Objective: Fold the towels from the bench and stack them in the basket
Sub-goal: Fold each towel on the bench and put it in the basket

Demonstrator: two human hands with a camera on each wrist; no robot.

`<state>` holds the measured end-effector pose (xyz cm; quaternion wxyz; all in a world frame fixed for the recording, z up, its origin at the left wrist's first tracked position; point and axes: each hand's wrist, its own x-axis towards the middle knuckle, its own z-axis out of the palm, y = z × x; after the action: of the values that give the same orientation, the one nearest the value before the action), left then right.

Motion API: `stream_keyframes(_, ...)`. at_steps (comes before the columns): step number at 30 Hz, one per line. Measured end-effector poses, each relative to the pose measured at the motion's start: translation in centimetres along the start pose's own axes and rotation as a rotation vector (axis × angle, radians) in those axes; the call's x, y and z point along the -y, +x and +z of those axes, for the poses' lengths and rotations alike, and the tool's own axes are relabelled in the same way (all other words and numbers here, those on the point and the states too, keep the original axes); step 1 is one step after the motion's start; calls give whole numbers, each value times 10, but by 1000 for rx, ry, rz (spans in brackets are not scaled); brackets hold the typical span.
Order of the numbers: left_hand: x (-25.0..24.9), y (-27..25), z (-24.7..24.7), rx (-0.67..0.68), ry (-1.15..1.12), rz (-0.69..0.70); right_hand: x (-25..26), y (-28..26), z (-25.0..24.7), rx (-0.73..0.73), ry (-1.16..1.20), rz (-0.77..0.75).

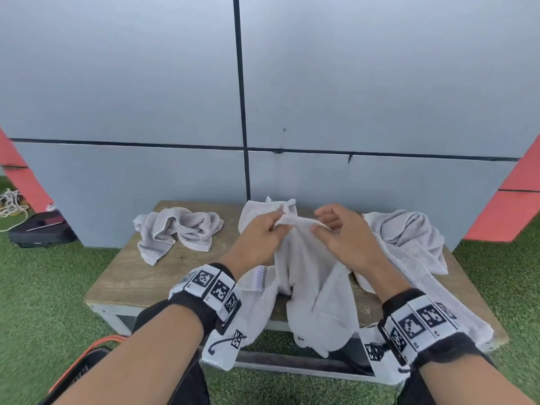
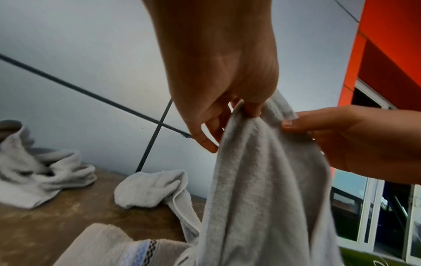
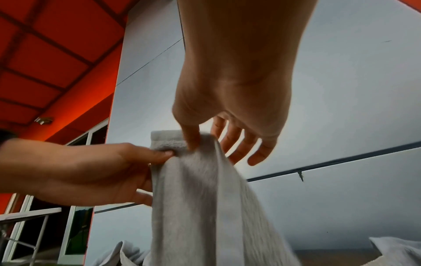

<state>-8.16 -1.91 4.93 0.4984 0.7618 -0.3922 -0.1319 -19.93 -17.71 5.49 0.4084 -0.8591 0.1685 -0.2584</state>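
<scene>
Grey wall panels (image 1: 117, 83) back a wooden bench (image 1: 128, 279) on green turf, where the head view counts three loose towels around a fourth, held towel (image 1: 315, 276) that hangs over the front edge. Both wrist views show the grip: the left hand (image 1: 257, 238) pinches its top hem, and the right hand (image 1: 344, 235) pinches just beside with the other fingers spread.

On the surface (image 1: 128, 282), which stands against the wall (image 1: 146, 83), one crumpled towel (image 1: 178, 229) lies at the back left and another heap (image 1: 409, 238) at the right (its edge trailing over the front). Between them both hands, the left hand (image 1: 257, 238) and the right hand (image 1: 344, 235), hold up a third towel (image 1: 315, 287) above the middle.
</scene>
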Motion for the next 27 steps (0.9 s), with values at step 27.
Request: stream_keyframes(27,21,43,25,186,-22,79,-32,29,12,111,-229,-116)
